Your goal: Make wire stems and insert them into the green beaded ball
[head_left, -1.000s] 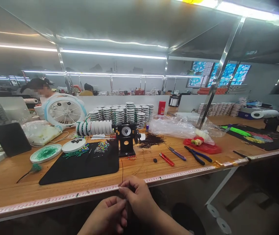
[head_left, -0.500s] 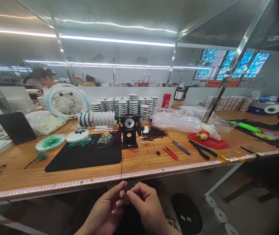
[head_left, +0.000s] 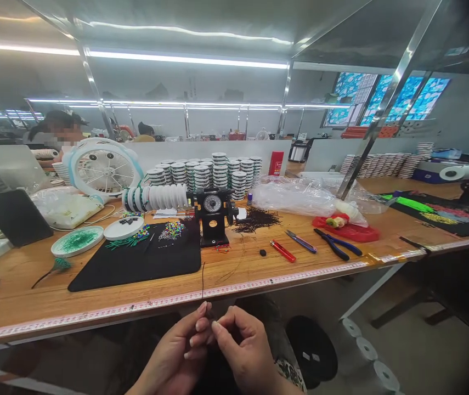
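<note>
Both my hands sit close together just below the front edge of the wooden table (head_left: 20, 307). My left hand (head_left: 176, 356) pinches a thin dark wire (head_left: 203, 280) that rises over the table edge. My right hand (head_left: 240, 348) is curled beside it, fingertips meeting the left hand's at the wire's lower end. Straight behind stands a black winding device with a round dial (head_left: 212, 216), and a black mat (head_left: 139, 263) with coloured pins lies to its left.
Red cutters (head_left: 282, 250), small snips (head_left: 300, 242) and blue-handled pliers (head_left: 337, 245) lie right of the device. Stacked spools (head_left: 205, 175), a white fan (head_left: 100, 170), a green bead plate (head_left: 77, 241) and plastic bags (head_left: 300, 200) fill the back. A person sits at far left.
My hands dropped from the table edge to below it, and the left hand rose to meet the right at the wire. The view shifted slightly.
</note>
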Demonstrator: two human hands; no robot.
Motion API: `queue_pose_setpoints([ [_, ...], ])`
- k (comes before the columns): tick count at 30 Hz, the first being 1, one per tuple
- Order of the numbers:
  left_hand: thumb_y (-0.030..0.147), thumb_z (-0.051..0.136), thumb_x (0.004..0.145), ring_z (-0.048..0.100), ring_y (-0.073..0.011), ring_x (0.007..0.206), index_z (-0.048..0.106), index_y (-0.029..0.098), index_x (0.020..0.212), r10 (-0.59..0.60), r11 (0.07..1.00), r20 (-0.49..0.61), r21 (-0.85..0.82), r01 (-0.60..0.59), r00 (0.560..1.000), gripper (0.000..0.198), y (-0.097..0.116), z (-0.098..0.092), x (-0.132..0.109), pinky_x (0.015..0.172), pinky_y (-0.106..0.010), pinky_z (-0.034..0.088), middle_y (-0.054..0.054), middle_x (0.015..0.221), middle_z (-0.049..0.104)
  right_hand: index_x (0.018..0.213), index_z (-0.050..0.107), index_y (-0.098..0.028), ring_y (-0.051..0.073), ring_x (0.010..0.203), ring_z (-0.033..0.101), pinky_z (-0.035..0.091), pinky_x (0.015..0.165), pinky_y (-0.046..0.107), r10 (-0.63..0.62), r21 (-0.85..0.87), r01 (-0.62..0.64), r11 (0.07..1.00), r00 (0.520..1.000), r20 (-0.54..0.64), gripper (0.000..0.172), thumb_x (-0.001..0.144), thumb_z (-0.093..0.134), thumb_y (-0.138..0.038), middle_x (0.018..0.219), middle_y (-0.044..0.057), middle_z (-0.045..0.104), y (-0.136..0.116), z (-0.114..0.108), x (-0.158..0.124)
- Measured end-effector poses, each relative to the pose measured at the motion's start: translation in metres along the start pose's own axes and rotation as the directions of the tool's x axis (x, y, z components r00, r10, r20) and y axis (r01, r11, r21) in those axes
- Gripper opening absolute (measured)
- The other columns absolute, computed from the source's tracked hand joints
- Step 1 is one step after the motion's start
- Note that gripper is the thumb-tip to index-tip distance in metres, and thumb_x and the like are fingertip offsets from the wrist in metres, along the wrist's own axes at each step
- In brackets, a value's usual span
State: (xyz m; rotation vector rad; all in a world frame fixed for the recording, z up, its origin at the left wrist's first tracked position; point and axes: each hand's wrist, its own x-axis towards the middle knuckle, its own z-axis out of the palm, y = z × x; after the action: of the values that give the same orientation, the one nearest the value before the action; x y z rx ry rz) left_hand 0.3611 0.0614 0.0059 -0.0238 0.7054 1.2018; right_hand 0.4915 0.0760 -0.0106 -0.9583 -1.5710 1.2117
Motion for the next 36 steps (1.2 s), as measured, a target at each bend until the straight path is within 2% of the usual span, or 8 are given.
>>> queue_pose_setpoints([
  [6,0.018,0.051,0.087,0.029,-0.0005,0.037,0.053,0.01,0.072,-0.075,0.997,0.046,-0.016,0.075,0.996,0.017,0.0,-0.007,0.006,0.032,-0.01,0.016,0.005,0.056,0.04,0.064,0.055,-0.012,0.011,0.058,0.049,0.04,0.058,0.023,0.006,0.003,-0.006,1.0,1.0,-0.014,0.024,0.078,0.054,-0.031,0.06,0.002,0.054,0.006,0.001,0.0],
  [11,0.018,0.07,0.072,0.025,-0.0007,0.036,0.051,0.011,0.067,-0.119,0.993,0.07,0.022,0.118,0.99,0.021,-0.002,-0.014,0.011,0.032,-0.011,0.016,0.006,0.053,0.039,0.062,0.053,-0.012,0.011,0.056,0.048,0.039,0.056,0.022,0.024,0.013,-0.023,1.0,0.999,-0.03,0.024,0.077,0.054,-0.031,0.059,0.002,0.053,0.009,0.002,0.0],
  [15,0.019,0.077,0.065,0.026,-0.001,0.038,0.054,0.012,0.074,-0.111,0.994,0.067,0.015,0.11,0.992,0.026,-0.002,-0.015,0.012,0.033,-0.011,0.018,0.006,0.053,0.04,0.062,0.052,-0.013,0.01,0.057,0.049,0.039,0.057,0.022,0.021,0.007,-0.021,1.0,0.999,-0.027,0.023,0.077,0.055,-0.03,0.059,0.002,0.055,0.012,0.001,0.0],
  [23,0.019,0.059,0.082,0.025,-0.0021,0.034,0.054,0.012,0.076,-0.125,0.992,0.048,0.004,0.125,0.991,0.009,0.0,-0.013,0.01,0.031,-0.012,0.017,0.006,0.051,0.038,0.061,0.05,-0.014,0.01,0.058,0.049,0.04,0.058,0.022,0.006,0.029,-0.006,1.0,1.0,-0.018,0.021,0.076,0.055,-0.027,0.059,0.001,0.054,0.004,0.0,-0.002],
  [29,0.018,0.051,0.086,0.026,-0.0011,0.033,0.052,0.011,0.071,-0.141,0.989,0.029,-0.029,0.142,0.99,0.017,-0.002,-0.007,0.008,0.03,-0.011,0.016,0.006,0.052,0.037,0.06,0.051,-0.013,0.01,0.056,0.047,0.039,0.055,0.022,0.059,0.019,-0.058,0.998,0.997,-0.056,0.022,0.075,0.055,-0.029,0.057,0.001,0.052,0.004,0.002,-0.001],
  [36,0.02,0.044,0.089,0.025,-0.0014,0.033,0.053,0.011,0.074,-0.124,0.991,0.027,-0.038,0.125,0.992,0.02,-0.003,0.0,0.001,0.03,-0.011,0.019,0.005,0.052,0.037,0.063,0.053,-0.012,0.011,0.057,0.05,0.04,0.057,0.022,0.038,0.049,-0.036,0.998,0.999,-0.034,0.022,0.077,0.055,-0.029,0.06,0.002,0.055,0.004,0.0,-0.006],
])
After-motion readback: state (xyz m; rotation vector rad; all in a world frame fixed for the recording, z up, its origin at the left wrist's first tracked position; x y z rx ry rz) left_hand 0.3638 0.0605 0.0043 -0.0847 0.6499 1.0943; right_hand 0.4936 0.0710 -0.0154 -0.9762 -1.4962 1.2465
